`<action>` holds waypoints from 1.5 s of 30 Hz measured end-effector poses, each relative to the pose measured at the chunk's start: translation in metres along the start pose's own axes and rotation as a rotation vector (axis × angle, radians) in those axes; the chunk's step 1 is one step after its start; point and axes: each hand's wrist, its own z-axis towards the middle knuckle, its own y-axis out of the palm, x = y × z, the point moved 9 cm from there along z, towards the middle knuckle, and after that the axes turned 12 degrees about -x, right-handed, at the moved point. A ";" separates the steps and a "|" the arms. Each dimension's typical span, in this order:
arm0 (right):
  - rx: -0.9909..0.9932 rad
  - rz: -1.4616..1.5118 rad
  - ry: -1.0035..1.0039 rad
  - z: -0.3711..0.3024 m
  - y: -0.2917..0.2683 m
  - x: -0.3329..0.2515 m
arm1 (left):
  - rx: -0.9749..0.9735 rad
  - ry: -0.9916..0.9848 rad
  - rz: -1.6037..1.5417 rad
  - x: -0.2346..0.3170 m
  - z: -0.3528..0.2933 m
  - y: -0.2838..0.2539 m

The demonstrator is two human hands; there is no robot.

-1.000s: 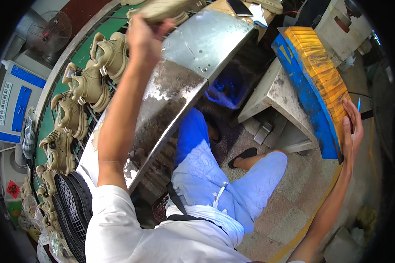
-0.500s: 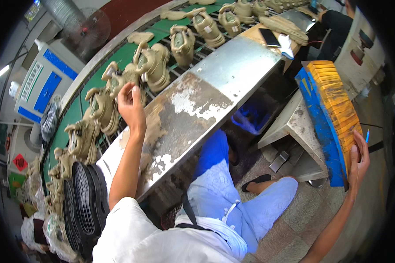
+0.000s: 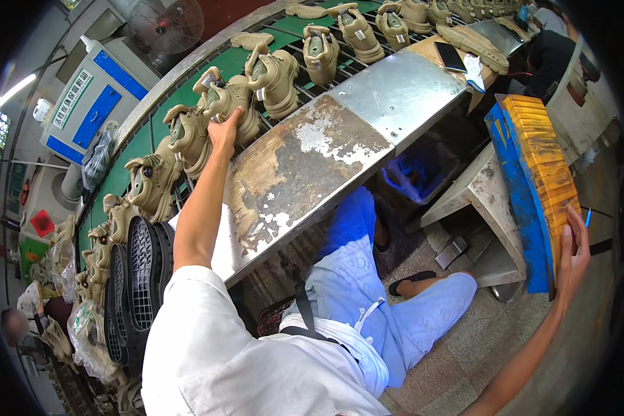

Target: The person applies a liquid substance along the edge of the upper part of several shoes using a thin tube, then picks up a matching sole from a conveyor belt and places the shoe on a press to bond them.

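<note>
My left hand (image 3: 225, 132) is closed on the near end of a beige shoe (image 3: 233, 97) in the row on the rack; some of its fingers are hidden behind the shoe. Similar beige shoes (image 3: 277, 80) stand close on both sides. Far to the right, my right hand (image 3: 574, 251) lies along the edge of a worn orange ribbed block (image 3: 537, 149) with a blue side (image 3: 509, 187). Its fingers are stretched out, touching the block. A thin blue stick (image 3: 588, 218) shows beside the fingertips; whether the hand touches it, I cannot tell.
A worn metal-topped bench (image 3: 305, 159) runs along the rack. Black soles (image 3: 142, 270) stand at its left end. A phone (image 3: 450, 57) and a white cloth (image 3: 473, 71) lie at its far end. A grey metal stand (image 3: 489, 201) is beside my knee. A person in black sits beyond.
My left hand has come down from above the bench's edge onto the beige shoe and closed on it. My right hand stays at the orange block. The whole view has shifted slightly.
</note>
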 end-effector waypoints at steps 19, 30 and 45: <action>-0.447 0.629 -0.306 -0.040 0.316 -0.249 | -0.097 0.391 0.201 0.081 -0.307 -0.006; -0.132 0.675 -0.225 -0.029 0.248 -0.175 | -0.571 0.034 -0.407 0.069 -0.165 0.087; 0.377 -0.055 0.257 -0.003 -0.025 -0.020 | -1.163 1.081 -0.235 0.402 -0.280 0.526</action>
